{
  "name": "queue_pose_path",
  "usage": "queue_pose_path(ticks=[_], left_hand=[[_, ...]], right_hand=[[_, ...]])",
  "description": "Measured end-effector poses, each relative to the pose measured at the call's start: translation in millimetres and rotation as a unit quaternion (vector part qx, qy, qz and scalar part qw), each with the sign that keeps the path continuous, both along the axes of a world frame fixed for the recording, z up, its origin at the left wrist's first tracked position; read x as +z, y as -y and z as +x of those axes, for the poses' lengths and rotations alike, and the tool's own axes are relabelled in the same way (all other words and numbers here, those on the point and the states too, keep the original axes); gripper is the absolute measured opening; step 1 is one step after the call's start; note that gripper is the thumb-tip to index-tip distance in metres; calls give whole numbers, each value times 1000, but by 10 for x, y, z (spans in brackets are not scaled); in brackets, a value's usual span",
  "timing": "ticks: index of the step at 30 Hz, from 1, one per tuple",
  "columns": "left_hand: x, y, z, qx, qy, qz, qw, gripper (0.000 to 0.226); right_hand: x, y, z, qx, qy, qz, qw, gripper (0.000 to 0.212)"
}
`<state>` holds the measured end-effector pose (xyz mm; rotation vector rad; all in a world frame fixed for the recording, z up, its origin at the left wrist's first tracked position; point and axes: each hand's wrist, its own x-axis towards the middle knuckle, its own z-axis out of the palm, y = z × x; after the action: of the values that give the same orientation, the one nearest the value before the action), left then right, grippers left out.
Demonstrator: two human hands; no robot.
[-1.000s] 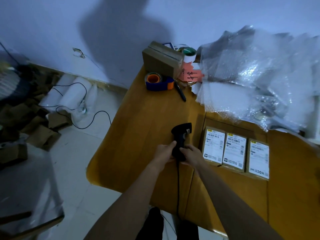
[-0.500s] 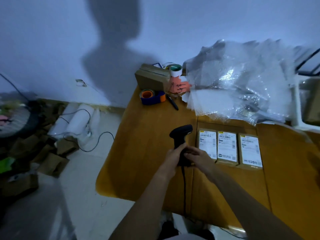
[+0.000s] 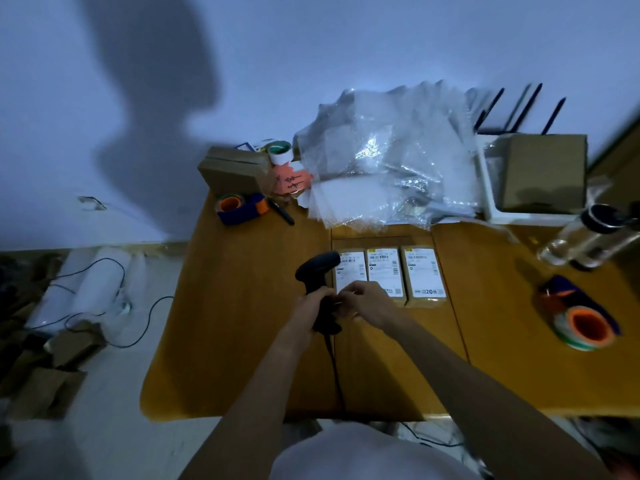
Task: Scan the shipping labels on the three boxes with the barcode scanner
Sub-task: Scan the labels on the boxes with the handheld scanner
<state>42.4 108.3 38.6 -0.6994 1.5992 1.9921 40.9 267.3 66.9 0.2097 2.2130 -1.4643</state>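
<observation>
Three small cardboard boxes lie side by side on the wooden table [image 3: 242, 323], each with a white shipping label facing up: the left box [image 3: 349, 268], the middle box [image 3: 383, 271] and the right box [image 3: 424, 275]. A black corded barcode scanner [image 3: 317, 271] stands upright just left of them, its head over the left box's edge. My left hand [image 3: 311, 308] grips the scanner's handle. My right hand [image 3: 363, 303] touches the same handle from the right, fingers curled on it, covering the near edge of the left box.
Bubble-wrap bags [image 3: 388, 161] pile behind the boxes. A tape dispenser [image 3: 239, 207], pen [image 3: 282, 213] and brown box [image 3: 233, 169] sit at the far left corner. Another tape dispenser [image 3: 581, 320], a clear bottle [image 3: 585, 237] and a white tray with a carton [image 3: 543, 171] are right.
The camera view has swung right, bringing the table's right side into sight. Both hands stay on the scanner, now a little closer to the left box.
</observation>
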Motion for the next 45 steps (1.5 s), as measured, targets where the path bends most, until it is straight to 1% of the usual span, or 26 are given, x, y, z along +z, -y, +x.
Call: queue_pose_path(ticks=[3,8,13,15,22,25,29,32,37,42,45], left_hand=[[-6,-19,16,3,-7,-24,1000,21],[-46,-12,-10,21,-12,-51,998,13],[-132,34,-37,33,12,-97,995,16],[-136,33,-33,37,13,-97,994,15],[-129,59,-41,55,14,-88,994,13],[-158,95,-62,59,15,-98,993,13],[-250,101,-116,85,24,-98,991,22],[-294,64,-176,113,30,-91,989,22],[-385,19,-272,119,51,-96,987,30],[-422,-18,-324,105,67,-100,987,20],[-444,-1,-334,99,72,-106,987,22]], right_hand=[[-20,-66,-20,-15,-8,8,1000,22],[-114,-136,-43,-31,6,16,999,21],[-276,-190,1,-37,19,35,999,25],[-324,-211,20,-41,16,44,998,26],[-417,-230,15,-20,0,78,997,48],[-452,-246,-20,-13,9,85,996,51],[-492,-251,-67,-6,10,101,995,49],[-488,-236,-106,-2,22,103,994,47],[-503,-214,-162,-1,26,116,993,43],[-445,-180,-214,-18,48,100,994,32],[-432,-142,-213,-36,59,82,994,25]])
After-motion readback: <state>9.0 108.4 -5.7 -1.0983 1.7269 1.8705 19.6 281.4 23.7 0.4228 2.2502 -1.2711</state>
